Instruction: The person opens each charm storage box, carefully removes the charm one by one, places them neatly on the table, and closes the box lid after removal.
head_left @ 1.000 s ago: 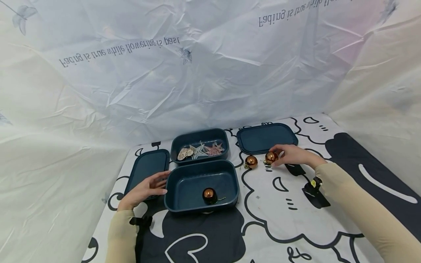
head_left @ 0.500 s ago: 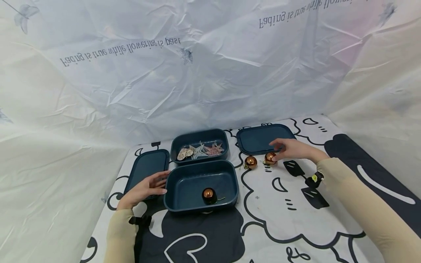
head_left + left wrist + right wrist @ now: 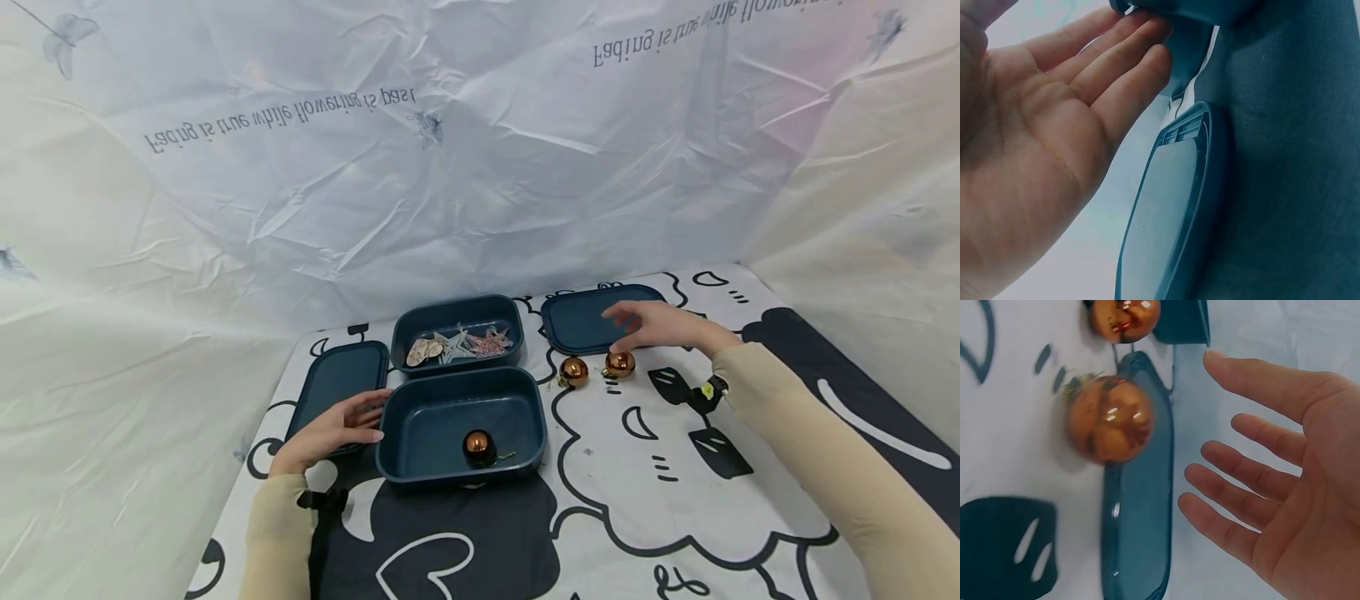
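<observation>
My left hand (image 3: 334, 430) rests its fingers against the left side of the front dark-blue box (image 3: 405, 458); in the left wrist view those fingers (image 3: 1129, 81) are extended beneath the box rim. Inside that box lies one shiny copper Christmas bauble (image 3: 477, 445). On the cloth to the right sit two more copper baubles, a nearer-to-box one (image 3: 573, 372) and a right one (image 3: 620, 364). Just above the right one hovers my right hand (image 3: 660, 325), fingers spread. The right wrist view shows a gap between this hand (image 3: 1297, 469) and the right bauble (image 3: 1111, 420).
Behind the front box stands a second dark-blue box (image 3: 405, 329), holding star-shaped and shell-like ornaments (image 3: 457, 342). One flat lid (image 3: 341, 375) lies left of the boxes, another lid (image 3: 573, 321) at the back right. White plastic sheeting (image 3: 480, 208) walls the table.
My right hand has lifted off the right bauble, moving up and slightly back, with its fingers opening out. That bauble stays on the cloth. The left hand keeps its place.
</observation>
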`<state>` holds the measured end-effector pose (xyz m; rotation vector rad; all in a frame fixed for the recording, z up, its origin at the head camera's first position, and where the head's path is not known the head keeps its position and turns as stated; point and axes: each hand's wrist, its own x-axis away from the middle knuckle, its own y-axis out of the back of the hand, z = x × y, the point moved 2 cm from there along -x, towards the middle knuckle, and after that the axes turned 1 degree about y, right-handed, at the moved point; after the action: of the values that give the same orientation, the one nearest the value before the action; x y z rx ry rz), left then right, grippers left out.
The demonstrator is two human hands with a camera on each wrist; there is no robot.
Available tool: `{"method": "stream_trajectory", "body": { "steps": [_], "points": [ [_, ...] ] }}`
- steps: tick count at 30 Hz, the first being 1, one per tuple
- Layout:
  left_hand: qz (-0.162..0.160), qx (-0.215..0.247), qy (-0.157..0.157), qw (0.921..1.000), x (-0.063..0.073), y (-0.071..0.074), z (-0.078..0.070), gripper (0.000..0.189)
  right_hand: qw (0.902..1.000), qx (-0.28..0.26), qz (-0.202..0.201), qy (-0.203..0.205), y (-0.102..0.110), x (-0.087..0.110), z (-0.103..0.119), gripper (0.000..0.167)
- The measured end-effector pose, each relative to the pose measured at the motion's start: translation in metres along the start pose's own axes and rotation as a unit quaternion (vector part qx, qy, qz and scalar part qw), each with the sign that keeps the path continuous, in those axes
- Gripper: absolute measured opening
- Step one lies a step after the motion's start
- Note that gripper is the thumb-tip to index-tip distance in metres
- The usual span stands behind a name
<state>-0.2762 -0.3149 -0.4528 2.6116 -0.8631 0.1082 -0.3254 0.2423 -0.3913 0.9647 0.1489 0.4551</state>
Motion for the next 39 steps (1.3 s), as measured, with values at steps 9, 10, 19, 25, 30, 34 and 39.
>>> {"method": "stream_trajectory", "body": {
  "steps": [9, 10, 19, 25, 30, 34, 39],
  "points": [
    [0.002, -0.001, -0.006, 1.0, -0.001, 0.001, -0.001, 0.079, 0.9996, 0.014, 0.005, 0.025, 0.007, -0.023, 0.036, 0.068],
    [0.002, 0.0, -0.006, 1.0, -0.001, 0.001, -0.001, 0.079, 0.9995, 0.011, 0.008, 0.028, 0.008, -0.026, 0.041, 0.069],
    [0.005, 0.006, -0.005, 1.0, 0.0, 0.001, -0.002, 0.079, 0.9956, 0.008, 0.036, 0.087, -0.001, -0.053, 0.093, 0.066],
    [0.011, 0.013, -0.006, 0.9998, 0.001, 0.002, -0.004, 0.081, 0.988, 0.015, 0.07, 0.137, -0.014, -0.069, 0.124, 0.064],
    [0.01, 0.015, -0.001, 0.9998, 0.0, 0.002, -0.004, 0.083, 0.9805, 0.028, 0.101, 0.166, -0.028, -0.082, 0.148, 0.059],
    [0.006, 0.012, 0.0, 0.9999, 0.0, 0.001, -0.002, 0.083, 0.9724, 0.041, 0.127, 0.191, -0.041, -0.09, 0.163, 0.055],
    [0.008, 0.011, -0.004, 0.9999, 0.0, 0.001, -0.002, 0.082, 0.9646, 0.035, 0.16, 0.207, -0.059, -0.097, 0.178, 0.054]
  ]
}}
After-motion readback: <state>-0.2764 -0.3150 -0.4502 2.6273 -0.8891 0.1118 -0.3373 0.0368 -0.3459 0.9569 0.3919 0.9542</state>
